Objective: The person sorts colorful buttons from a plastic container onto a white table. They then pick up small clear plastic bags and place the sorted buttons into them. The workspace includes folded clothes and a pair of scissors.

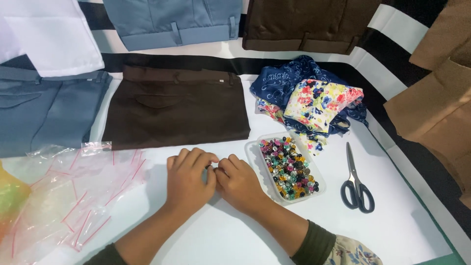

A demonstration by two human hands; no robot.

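both hands meet on the white table sheet (pixel 235 230), just below the folded dark brown trousers (pixel 176 108). left hand (pixel 189 179) and right hand (pixel 240 184) are curled, fingertips pinched together over something small and dark; what it is cannot be told. clear rectangular plastic tray of multicoloured glassy beads (pixel 287 167) sits just right of the right hand. grey-handled scissors (pixel 357 184) lie beyond it. heap of clear zip bags with red strips (pixel 78 196) lies to the left. risk: the small piece may slip from the pinch; a right wrist swing could tip the tray.
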